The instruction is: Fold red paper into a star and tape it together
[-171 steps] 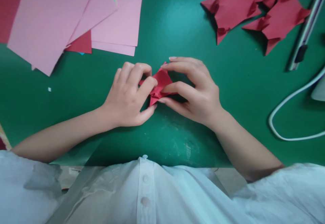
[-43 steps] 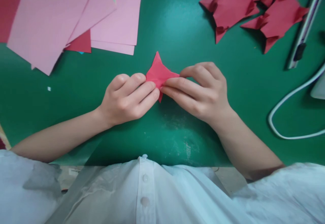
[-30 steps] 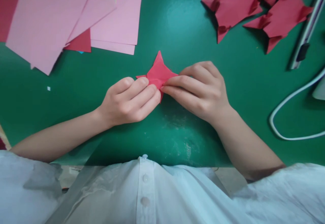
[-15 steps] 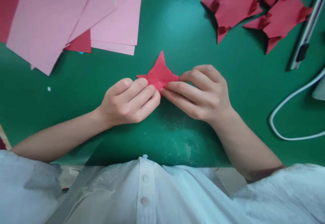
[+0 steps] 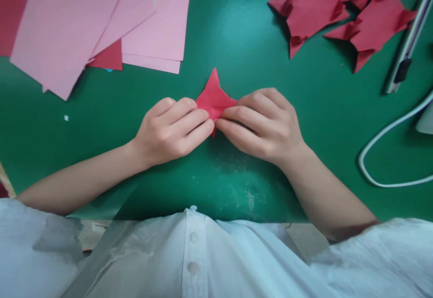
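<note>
Both hands meet at mid green surface (image 5: 237, 27). The left hand (image 5: 171, 129) and right hand (image 5: 267, 124) each pinch a small, pointed, folded red paper piece (image 5: 214, 99). It looks part-folded; two larger finished-looking red folded shapes (image 5: 341, 11) lie beyond it, rightward. Loose pink paper sheets (image 5: 84, 23) lie beyond it, leftward.

You won't find anything to read here. The pink paper sheets (image 5: 67, 23), the folded red paper pieces (image 5: 341, 9) and the green mat (image 5: 237, 32) are all blank, and the slim white tool (image 5: 407, 41) at the right edge shows no legible markings.
</note>
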`<action>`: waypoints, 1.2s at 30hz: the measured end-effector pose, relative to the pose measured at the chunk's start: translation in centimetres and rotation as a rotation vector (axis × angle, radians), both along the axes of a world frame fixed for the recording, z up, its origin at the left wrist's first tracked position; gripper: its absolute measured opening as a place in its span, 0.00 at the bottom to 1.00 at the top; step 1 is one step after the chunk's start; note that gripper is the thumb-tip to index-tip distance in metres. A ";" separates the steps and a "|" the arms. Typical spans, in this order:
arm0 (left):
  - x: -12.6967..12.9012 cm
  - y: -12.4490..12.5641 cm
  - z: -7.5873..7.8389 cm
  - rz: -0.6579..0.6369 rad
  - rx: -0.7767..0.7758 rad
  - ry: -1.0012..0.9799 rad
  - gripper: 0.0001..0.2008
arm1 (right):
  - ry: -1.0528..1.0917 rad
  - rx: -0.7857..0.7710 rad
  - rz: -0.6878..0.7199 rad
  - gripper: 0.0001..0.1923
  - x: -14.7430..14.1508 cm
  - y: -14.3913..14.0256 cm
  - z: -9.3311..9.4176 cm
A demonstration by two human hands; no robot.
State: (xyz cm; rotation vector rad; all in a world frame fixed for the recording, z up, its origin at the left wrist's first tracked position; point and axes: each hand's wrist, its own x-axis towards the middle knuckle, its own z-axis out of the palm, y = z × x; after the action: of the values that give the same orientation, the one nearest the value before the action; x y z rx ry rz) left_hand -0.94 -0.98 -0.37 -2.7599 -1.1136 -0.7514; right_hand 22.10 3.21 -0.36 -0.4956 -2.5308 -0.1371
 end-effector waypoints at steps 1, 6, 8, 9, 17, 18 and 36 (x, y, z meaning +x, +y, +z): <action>0.0 0.1 0.0 -0.003 0.003 -0.008 0.02 | -0.008 0.016 0.005 0.02 0.0 0.0 0.1; 0.1 0.3 0.3 -0.033 0.120 0.031 0.01 | -0.053 0.041 -0.021 0.03 -0.1 -0.1 0.2; 0.1 0.2 0.2 -0.005 0.116 0.048 0.02 | -0.042 0.024 -0.026 0.03 -0.1 -0.2 0.1; 0.1 0.1 0.1 0.008 0.092 0.050 0.02 | -0.036 0.012 -0.023 0.04 -0.1 -0.2 0.0; 0.0 -0.1 -0.5 0.063 -0.253 0.069 0.08 | -0.001 -0.047 -0.037 0.05 -0.1 -0.3 -0.4; 0.1 0.0 -0.5 0.072 -0.299 0.045 0.09 | -0.012 -0.078 -0.046 0.06 -0.1 -0.4 -0.5; 1.4 -0.6 1.5 0.272 -0.503 -0.035 0.04 | 0.061 -0.559 -0.354 0.13 -1.0 -1.6 -0.2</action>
State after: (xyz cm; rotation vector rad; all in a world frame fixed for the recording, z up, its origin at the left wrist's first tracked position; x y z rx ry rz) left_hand 0.42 -1.57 1.09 -2.8739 -1.8600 -0.5465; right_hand 21.13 1.56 -0.58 -1.1435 -2.3780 0.4622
